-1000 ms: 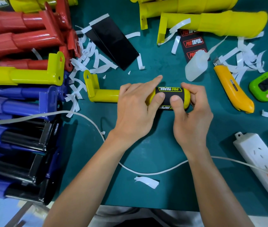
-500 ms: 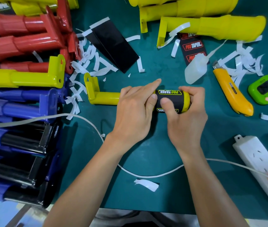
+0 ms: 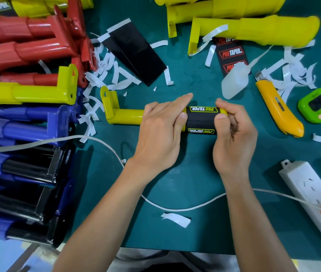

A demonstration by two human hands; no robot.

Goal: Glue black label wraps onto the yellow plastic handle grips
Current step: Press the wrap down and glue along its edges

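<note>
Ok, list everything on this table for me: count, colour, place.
handle grip: one, yellow, centre
label wrap: one, black, round that grip
other yellow grips: several, top right, left, top left
red grips: several, upper left
blue grips: several, black wraps on them, lower left
black sheets: two, overlapping, top centre
squeeze bottle: one, translucent white, right of centre
spare label: one, black with red print, partly under the bottle
utility knife: one, orange, right
timer: one, green, far right
power strip: one, white, lower right
cable: one, white, across the front
paper strips: many, white, scattered
mat: one, dark green, under everything
left hand: one, grips the handle grip, thumb on the wrap
right hand: one, holds its wrapped end
</note>
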